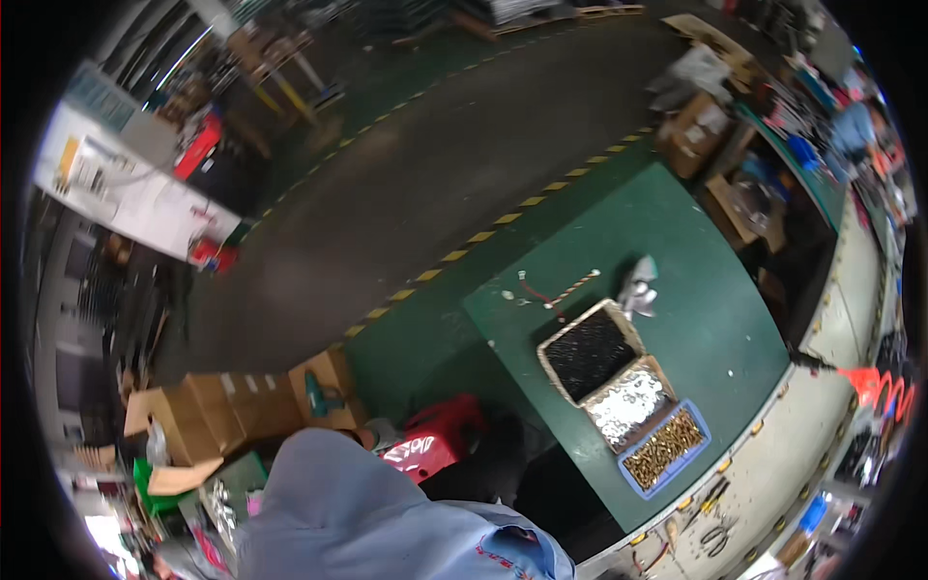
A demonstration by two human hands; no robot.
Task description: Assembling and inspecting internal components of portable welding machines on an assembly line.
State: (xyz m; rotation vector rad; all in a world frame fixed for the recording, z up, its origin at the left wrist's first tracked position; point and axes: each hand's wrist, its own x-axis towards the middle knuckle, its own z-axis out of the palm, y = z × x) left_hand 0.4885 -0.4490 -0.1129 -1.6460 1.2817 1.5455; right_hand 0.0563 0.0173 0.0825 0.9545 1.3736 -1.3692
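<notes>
My blue-grey sleeve (333, 474) bends at the lower left. Past its cuff, only a small part of what seems to be my left hand (364, 438) shows, beside a glossy red moulded part (416, 452). Its fingers are hidden, so any grip there cannot be made out. My right hand is out of view. On the green table (696, 261) to the right, a tray (628, 329) of small black pieces (590, 353) adjoins a box of shiny silver pieces (628, 401). Beside that is a blue bin (705, 423) of brass-coloured pieces (665, 452).
A crumpled grey-white glove or cloth (638, 290) and a striped strip (572, 289) lie on the table. Cardboard boxes (242, 411) stand at left, with a teal power tool (319, 394) beside them. An orange coiled hose (884, 387) hangs at right; a co-worker (855, 130) is farther off.
</notes>
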